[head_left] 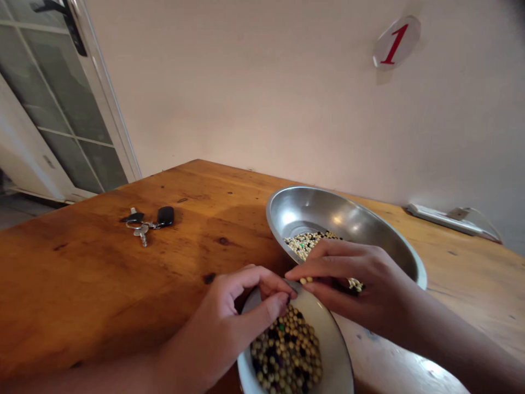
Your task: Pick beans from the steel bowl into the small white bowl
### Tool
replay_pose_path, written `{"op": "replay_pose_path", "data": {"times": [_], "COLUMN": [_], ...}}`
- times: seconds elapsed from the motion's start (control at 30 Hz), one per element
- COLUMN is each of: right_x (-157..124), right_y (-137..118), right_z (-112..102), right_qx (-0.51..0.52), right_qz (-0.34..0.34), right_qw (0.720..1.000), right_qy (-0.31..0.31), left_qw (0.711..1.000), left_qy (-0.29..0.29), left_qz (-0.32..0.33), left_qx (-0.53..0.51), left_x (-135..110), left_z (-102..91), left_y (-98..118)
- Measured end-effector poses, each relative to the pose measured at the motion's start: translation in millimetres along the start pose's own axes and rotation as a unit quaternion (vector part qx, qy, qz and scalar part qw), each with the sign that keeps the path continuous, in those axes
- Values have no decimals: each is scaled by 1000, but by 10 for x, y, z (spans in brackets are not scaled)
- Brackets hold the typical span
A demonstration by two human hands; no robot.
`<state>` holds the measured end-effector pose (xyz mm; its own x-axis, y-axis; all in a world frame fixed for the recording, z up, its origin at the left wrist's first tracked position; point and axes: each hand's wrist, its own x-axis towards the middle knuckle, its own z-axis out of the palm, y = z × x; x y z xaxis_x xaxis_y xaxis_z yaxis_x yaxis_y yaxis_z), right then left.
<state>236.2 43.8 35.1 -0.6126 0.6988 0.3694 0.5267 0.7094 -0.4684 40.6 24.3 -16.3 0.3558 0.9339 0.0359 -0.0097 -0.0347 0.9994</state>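
At the near edge of the worktop [82, 284], the right hand [361, 282] was curled inward, its fingers closed over a small cluster of beans [356, 284] that showed pale between them. Its fingertips reached toward the left hand [221, 323], whose thumb and fingers were drawn together at the rim of a white enamel bowl [338, 350]; whether they pinched anything there could not be told. The two hands were close together, just above that rim.

The white bowl sat at the worktop's edge, below the left hand, and held a heap of round beans [287, 350], pale and dark mixed. Just beyond it, under the right hand, stood a wide steel bowl [328, 210], tilted in view, with a smaller pile of mostly pale beans [307, 243] in its bottom.

Well off to the left, a set of keys [141, 225] with a black fob [166, 216] lay on the wood. A white power strip [443, 219] ran along the far edge by the wall, which bore a red "1" sign [396, 42]. A glazed door [61, 98] stood at far left.
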Motion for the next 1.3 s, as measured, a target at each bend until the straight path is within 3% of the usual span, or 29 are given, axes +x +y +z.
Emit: {"op": "replay_pose_path", "data": {"times": [0.27,0.4,0.6,0.83,1.03,1.3], "right_x": [15,4,27,31,27,6], "right_y": [-21,-27,-21,-4,-5,-14], "right_z": [11,-52,-123,-69,-48,-62], "right_qx": [-10,14,72,71,35,25], "right_qz": [-18,33,104,83,50,81], "right_qw": [1000,999,992,994,997,996], "right_qy": [-5,-32,-17,-9,-41,1], "left_qw": [1000,1000,999,998,999,999], "left_qy": [5,20,27,60,45,35], "left_qz": [13,13,13,25,23,15], "left_qx": [4,-18,-28,-13,-2,-15], "left_x": [-6,-4,-11,12,2,-12], "left_z": [10,12,16,24,23,13], "left_y": [-13,-21,-39,-44,-56,-65]}}
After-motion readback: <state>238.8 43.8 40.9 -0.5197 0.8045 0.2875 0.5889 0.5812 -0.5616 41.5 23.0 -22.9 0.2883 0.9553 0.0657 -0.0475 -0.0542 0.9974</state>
